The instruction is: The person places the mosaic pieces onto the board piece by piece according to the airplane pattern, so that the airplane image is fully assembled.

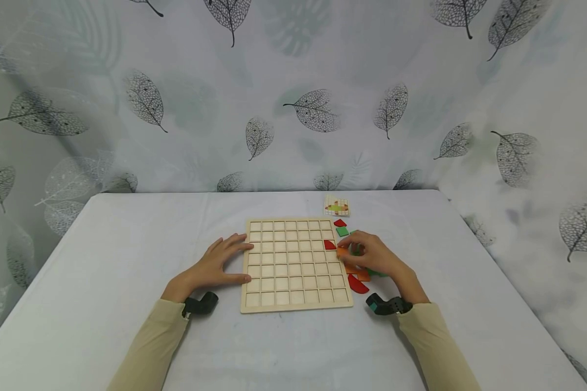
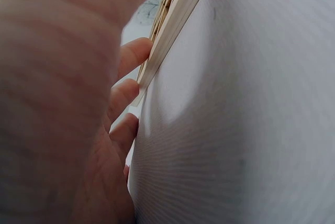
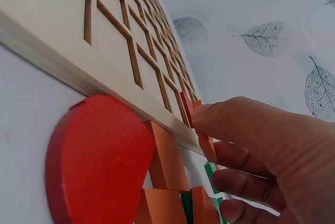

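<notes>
A wooden grid board (image 1: 295, 310) lies flat on the table. My left hand (image 1: 217, 263) has its fingers spread, with fingertips and thumb resting on the board's left edge. At the right edge, my right hand (image 1: 372, 252) pinches a thin orange piece (image 3: 206, 143) between thumb and fingers, close beside the grid. One red curved piece (image 1: 330, 245) sits in a cell of the right column, just left of the pinched piece. Below the right hand, a larger red rounded piece (image 3: 99, 161) lies against the board's side, next to loose orange blocks (image 3: 167, 156).
Beyond the board's top right corner lies a small pattern card (image 1: 336, 209). A green square (image 1: 342, 232) and another red piece (image 1: 339, 222) lie along the right side. More green pieces are partly hidden under the right hand. A leaf-patterned cloth (image 1: 293, 152) hangs behind the white table (image 1: 151, 228).
</notes>
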Action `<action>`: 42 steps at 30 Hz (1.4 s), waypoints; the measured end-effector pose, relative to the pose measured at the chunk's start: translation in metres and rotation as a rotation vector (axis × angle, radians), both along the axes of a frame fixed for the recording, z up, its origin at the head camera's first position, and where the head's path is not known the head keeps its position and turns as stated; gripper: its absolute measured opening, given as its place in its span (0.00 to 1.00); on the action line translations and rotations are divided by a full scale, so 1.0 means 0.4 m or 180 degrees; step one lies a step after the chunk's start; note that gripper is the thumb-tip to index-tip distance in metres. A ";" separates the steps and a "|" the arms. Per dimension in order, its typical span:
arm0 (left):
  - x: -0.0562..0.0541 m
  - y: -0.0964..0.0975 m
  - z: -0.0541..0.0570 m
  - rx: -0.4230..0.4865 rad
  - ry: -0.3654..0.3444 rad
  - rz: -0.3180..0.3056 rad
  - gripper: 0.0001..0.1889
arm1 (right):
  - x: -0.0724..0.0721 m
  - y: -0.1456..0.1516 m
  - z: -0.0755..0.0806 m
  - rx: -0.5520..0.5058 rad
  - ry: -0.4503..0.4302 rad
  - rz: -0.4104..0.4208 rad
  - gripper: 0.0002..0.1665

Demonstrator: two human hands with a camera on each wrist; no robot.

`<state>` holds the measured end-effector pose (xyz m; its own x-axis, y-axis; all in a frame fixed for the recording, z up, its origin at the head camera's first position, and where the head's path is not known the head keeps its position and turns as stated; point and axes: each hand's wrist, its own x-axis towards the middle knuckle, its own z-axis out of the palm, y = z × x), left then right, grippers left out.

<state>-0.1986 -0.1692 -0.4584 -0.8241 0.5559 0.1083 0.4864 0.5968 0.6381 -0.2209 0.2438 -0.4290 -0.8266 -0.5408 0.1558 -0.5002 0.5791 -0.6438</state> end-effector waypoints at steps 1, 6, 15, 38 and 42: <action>0.000 0.000 0.000 -0.0003 0.0002 -0.0001 0.38 | 0.001 -0.002 0.000 0.0004 0.0001 0.0010 0.14; -0.001 0.001 0.000 -0.0029 -0.0021 -0.0001 0.38 | 0.002 -0.008 -0.002 0.0001 0.0050 0.0042 0.15; 0.000 0.002 0.004 -0.0050 -0.0046 0.0005 0.38 | -0.004 -0.014 -0.015 -0.0067 0.0075 0.0094 0.11; 0.000 0.002 0.004 -0.0061 -0.0042 0.0001 0.38 | -0.002 -0.023 -0.015 -0.0027 -0.0069 0.0147 0.10; -0.001 0.002 0.005 -0.0061 -0.0033 -0.0002 0.38 | -0.004 -0.025 -0.018 -0.0018 0.0057 0.0174 0.09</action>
<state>-0.1990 -0.1683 -0.4564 -0.8248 0.5584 0.0890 0.4803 0.6088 0.6315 -0.2226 0.2339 -0.4363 -0.7929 -0.5841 0.1736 -0.5425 0.5471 -0.6375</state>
